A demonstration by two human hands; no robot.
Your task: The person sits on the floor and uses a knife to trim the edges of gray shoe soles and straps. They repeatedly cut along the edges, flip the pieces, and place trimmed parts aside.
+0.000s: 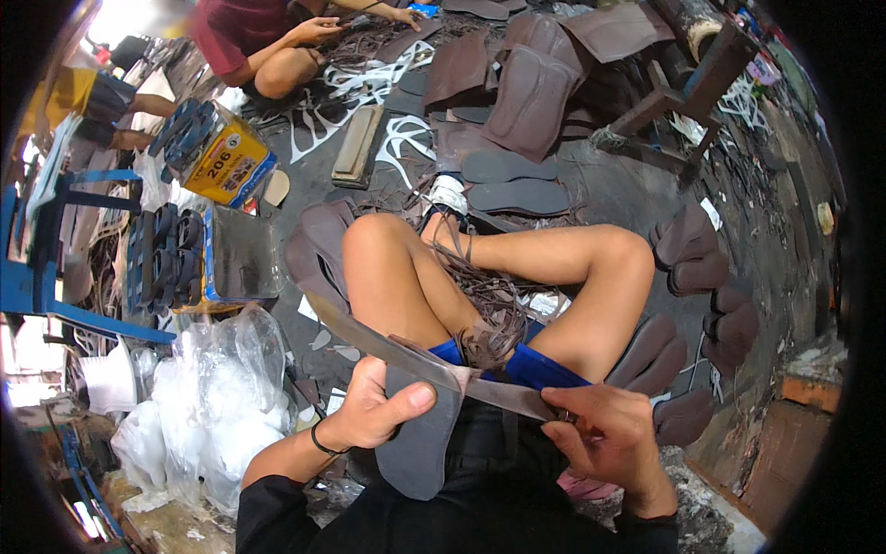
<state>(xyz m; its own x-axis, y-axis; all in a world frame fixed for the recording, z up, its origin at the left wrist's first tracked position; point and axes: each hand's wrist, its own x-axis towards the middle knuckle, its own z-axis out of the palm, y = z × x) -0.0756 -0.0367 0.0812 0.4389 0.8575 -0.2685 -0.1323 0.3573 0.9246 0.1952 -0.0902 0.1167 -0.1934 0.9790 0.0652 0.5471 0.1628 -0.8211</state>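
Note:
My left hand (383, 406) grips a grey sandal sole (415, 462), its thumb lying across the upper face. My right hand (604, 429) is closed on the right end of a long, narrow knife (503, 395). The blade slants down from upper left to right and crosses the top end of the sole. My right fingers hide the knife's grip. Thin brown trimmings (494, 337) are heaped between my bare legs, over blue shorts. A stack of brown soles (318, 249) stands beside my left-hand knee.
Brown sole stacks (688, 245) line the right side. Ahead lie grey soles (517, 196), a whetstone-like block (358, 148) and brown sheets (531, 102). At left are a yellow box (226, 162), plastic bags (217, 406) and a blue frame (46, 249). Another person (254, 46) sits ahead.

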